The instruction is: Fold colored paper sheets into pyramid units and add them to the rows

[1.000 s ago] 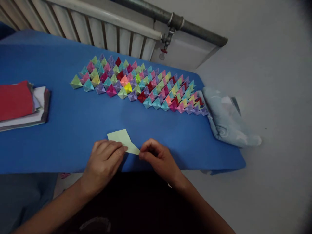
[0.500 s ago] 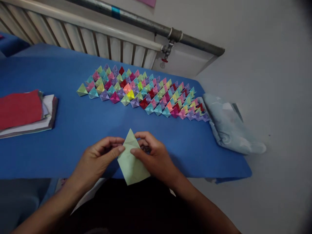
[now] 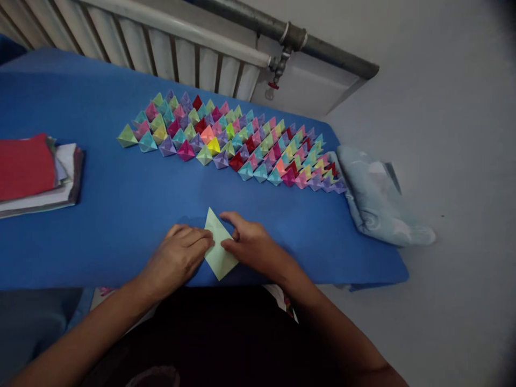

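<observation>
A pale green folded sheet of origami paper, kite-shaped with its point away from me, lies against the table near the front edge. My left hand has its fingers pressed together on the paper's left edge. My right hand is at the right edge, its thumb on the paper and its index finger bent beyond the upper right side. The other right fingers are mostly hidden. Beyond both hands, several rows of small folded paper pieces in many colours stand on the blue table.
At the left lies a stack of paper with red sheets on top. A folded light blue cloth rests at the table's right end. Behind the table are a white radiator and a metal pipe.
The paper has gone from being held up, tilted, to lying on the table. Its lower part looks narrower. My left fingers have closed over its left edge. The view has shifted slightly.
</observation>
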{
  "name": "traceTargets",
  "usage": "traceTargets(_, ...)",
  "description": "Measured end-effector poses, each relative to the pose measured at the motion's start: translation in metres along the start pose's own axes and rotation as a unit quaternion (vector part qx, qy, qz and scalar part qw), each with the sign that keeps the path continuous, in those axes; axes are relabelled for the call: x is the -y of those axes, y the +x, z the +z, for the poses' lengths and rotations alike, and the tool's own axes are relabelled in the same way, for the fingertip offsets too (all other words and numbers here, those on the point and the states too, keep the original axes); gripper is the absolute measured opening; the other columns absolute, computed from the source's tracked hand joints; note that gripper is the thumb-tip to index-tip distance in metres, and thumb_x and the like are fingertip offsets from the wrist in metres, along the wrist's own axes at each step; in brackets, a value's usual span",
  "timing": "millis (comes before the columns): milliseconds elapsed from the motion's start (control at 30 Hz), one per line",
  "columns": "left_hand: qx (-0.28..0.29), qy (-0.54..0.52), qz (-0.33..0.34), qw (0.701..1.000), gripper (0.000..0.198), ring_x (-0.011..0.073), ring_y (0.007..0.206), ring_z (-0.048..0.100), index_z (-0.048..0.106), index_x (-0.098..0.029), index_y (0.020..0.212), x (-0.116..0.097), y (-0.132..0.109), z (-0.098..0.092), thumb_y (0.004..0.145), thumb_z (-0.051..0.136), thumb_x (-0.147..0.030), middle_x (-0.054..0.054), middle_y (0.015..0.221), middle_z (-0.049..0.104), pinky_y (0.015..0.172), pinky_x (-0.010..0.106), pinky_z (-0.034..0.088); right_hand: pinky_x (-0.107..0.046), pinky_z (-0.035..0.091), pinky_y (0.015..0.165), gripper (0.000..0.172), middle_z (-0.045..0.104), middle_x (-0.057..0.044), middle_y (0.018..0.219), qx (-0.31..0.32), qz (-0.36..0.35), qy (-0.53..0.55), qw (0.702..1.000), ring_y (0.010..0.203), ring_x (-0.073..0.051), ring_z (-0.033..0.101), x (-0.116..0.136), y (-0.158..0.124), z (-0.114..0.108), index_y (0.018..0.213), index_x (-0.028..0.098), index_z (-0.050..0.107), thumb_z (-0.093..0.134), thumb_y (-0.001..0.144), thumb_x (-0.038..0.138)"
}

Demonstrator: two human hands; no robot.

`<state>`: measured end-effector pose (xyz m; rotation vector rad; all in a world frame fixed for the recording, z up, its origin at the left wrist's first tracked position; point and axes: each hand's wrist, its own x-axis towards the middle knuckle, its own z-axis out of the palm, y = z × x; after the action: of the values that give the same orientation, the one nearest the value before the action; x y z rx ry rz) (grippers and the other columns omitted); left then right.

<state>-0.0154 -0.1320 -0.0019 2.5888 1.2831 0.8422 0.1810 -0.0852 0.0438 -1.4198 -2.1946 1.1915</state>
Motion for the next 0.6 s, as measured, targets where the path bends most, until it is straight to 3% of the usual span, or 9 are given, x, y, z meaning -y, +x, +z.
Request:
traceTargets(100, 0.020, 0.005, 0.002, 1.000, 0.029, 0.0182, 0.092, 0.067, 0.066, -0.023, 0.105, 0.001, -0.003, -0.006, 0.098, 0.040, -0.012, 0.003, 0.109, 0.074, 0.089, 0.038, 0.042, -0.020, 0.036, 0.051, 0.049, 0.051, 0.009, 0.060, 0.043, 0.067, 0.101, 0.992, 0.052, -0.009, 0.050, -0.006, -0.020, -0.003, 0.122, 0.029, 0.060, 0.054, 0.078, 0.009)
traceTargets(200, 0.034, 0.010, 0.022, 0.999, 0.028, 0.0195, 0.099, 0.067, 0.065, -0.023, 0.107, -0.001, -0.004, -0.012, 0.096, 0.042, -0.012, 0.003, 0.113, 0.073, 0.097, 0.042, 0.039, -0.019, 0.037, 0.050, 0.030, 0.051, 0.010, 0.060, 0.032, 0.137, 0.193, 0.971, 0.049, -0.008, 0.050, -0.011, -0.028, -0.002, 0.103, 0.024, 0.065, 0.053, 0.079, 0.010)
traceTargets(300, 0.041, 0.023, 0.040, 0.998, 0.022, 0.0238, 0.101, 0.068, 0.063, -0.020, 0.113, -0.005, -0.005, -0.014, 0.093, 0.052, -0.022, 0.007, 0.117, 0.071, 0.099, 0.046, 0.040, -0.019, 0.038, 0.052, 0.011, 0.053, 0.009, 0.061, 0.016, 0.148, 0.234, 0.961, 0.049, -0.006, 0.050, -0.013, -0.026, -0.002, 0.084, 0.020, 0.062, 0.054, 0.082, 0.013)
traceTargets(367, 0.039, 0.046, 0.047, 0.997, 0.023, 0.0258, 0.101, 0.068, 0.062, -0.018, 0.113, -0.010, -0.005, -0.013, 0.093, 0.054, -0.027, 0.010, 0.116, 0.072, 0.097, 0.048, 0.041, -0.019, 0.038, 0.053, 0.009, 0.054, 0.008, 0.062, 0.011, 0.147, 0.244, 0.958, 0.049, -0.006, 0.050, -0.014, -0.024, -0.003, 0.080, 0.020, 0.061, 0.054, 0.084, 0.015)
traceTargets(467, 0.034, 0.084, 0.050, 0.995, 0.018, 0.0253, 0.101, 0.068, 0.062, -0.019, 0.109, -0.016, -0.006, -0.009, 0.096, 0.050, -0.023, 0.009, 0.111, 0.073, 0.095, 0.047, 0.042, -0.020, 0.037, 0.053, 0.009, 0.053, 0.008, 0.061, -0.001, 0.148, 0.215, 0.965, 0.050, -0.007, 0.050, -0.016, -0.028, -0.004, 0.082, 0.020, 0.062, 0.054, 0.086, 0.017)
traceTargets(600, 0.010, 0.107, 0.044, 0.993, 0.017, 0.0250, 0.102, 0.068, 0.064, -0.018, 0.104, -0.020, -0.007, -0.004, 0.096, 0.049, -0.014, 0.009, 0.110, 0.073, 0.097, 0.047, 0.041, -0.025, 0.043, 0.063, 0.014, 0.062, 0.002, 0.074, -0.045, 0.076, 0.043, 0.995, 0.066, -0.012, 0.058, -0.018, -0.044, -0.003, 0.090, 0.021, 0.067, 0.053, 0.090, 0.019)
